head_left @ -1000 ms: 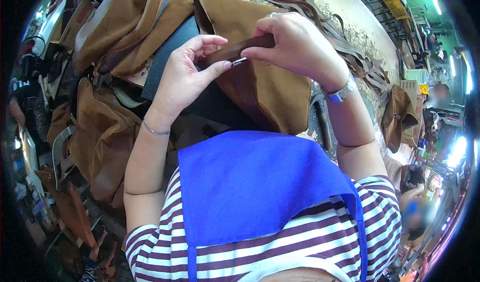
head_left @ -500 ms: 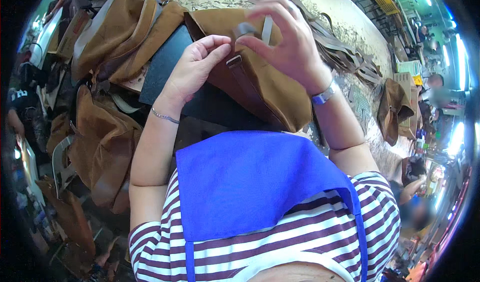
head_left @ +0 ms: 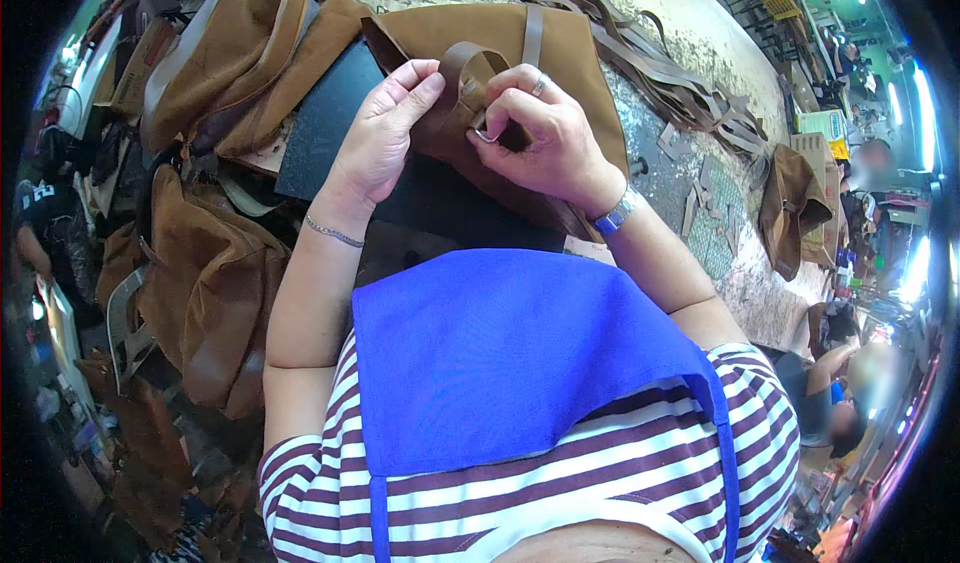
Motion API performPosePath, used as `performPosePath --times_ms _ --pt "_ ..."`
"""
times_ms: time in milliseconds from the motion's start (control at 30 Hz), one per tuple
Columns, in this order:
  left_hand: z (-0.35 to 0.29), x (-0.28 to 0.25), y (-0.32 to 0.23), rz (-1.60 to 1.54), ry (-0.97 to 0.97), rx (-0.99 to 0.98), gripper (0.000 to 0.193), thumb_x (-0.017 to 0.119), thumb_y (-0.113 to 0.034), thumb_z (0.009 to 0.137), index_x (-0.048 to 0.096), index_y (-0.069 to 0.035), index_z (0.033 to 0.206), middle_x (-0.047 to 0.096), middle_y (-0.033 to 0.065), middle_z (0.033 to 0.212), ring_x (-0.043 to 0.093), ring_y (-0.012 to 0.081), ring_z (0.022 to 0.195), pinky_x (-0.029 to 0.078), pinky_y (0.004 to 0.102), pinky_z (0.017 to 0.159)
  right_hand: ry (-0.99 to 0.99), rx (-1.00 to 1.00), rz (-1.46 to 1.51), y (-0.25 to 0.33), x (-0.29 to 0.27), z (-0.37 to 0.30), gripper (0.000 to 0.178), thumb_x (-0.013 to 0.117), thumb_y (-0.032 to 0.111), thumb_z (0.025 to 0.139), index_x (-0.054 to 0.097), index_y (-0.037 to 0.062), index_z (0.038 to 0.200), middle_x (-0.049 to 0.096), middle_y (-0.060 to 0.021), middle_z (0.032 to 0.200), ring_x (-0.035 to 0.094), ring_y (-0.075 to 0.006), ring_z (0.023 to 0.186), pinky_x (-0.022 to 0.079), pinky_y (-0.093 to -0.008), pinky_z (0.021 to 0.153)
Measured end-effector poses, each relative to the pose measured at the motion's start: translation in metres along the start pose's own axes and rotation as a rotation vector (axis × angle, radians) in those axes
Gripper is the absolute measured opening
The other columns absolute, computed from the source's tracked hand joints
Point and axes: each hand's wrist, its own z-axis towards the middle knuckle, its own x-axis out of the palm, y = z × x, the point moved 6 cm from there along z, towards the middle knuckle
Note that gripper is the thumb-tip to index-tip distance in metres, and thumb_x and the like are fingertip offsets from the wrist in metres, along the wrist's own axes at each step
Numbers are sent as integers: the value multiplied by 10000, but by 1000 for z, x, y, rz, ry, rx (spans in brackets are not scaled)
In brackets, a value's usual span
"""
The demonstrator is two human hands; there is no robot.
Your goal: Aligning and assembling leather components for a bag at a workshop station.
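A brown suede bag (head_left: 570, 48) with darker leather straps lies in front of me on a dark board (head_left: 325, 113). At its middle a brown strap (head_left: 460, 60) curves up in a loop. My right hand (head_left: 555, 138) is closed, thumb and index finger gripping a small metal buckle (head_left: 482, 131) beside the loop. My left hand (head_left: 385, 128) is closed in a pinch at the loop's left side; what lies between its fingertips, if anything, is too small to tell.
More brown bags (head_left: 215, 293) are piled at the left. Loose leather straps (head_left: 670, 78) lie across the worn table (head_left: 640, 13), with leather scraps (head_left: 705, 198) nearer. A brown piece (head_left: 790, 208) sits by cardboard boxes at right, where other people work.
My right hand has come down toward me and now grips the buckle. The strap loop stands up between my hands. My left hand has shifted slightly left, still pinched.
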Motion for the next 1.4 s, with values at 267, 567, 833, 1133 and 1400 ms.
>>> performPosePath --times_ms 267,567,833,1133,1400 --pt "-9 6 10 -118 34 -45 175 497 -163 977 547 -67 1114 610 30 1072 561 84 1011 449 246 904 38 172 24 -12 3 -4 261 742 145 719 497 66 682 544 -81 806 577 -256 710 487 -335 621" --pt "-16 18 -8 370 65 50 354 554 11 897 508 -38 1245 607 48 1083 552 73 1012 436 222 915 202 469 453 -40 16 -18 246 712 148 811 585 5 965 599 -27 844 568 -67 771 487 -239 688" --pt "-20 21 -10 488 -15 95 446 600 38 862 481 -20 1287 620 70 1038 596 92 921 489 221 821 77 656 701 -54 27 -17 201 689 222 873 606 40 855 605 32 783 537 3 720 444 -173 612" --pt "-24 5 1 706 -212 153 342 714 -55 816 559 4 1115 619 50 948 585 81 845 490 212 774 -134 731 896 -58 27 -24 246 655 284 890 670 45 831 584 35 713 496 -13 657 420 -185 598" --pt "-35 -4 6 337 -164 55 401 683 -18 836 491 -8 1188 641 72 949 613 102 860 500 222 803 27 599 713 -40 32 -16 241 677 245 873 676 7 831 622 8 723 540 -35 689 459 -207 620"
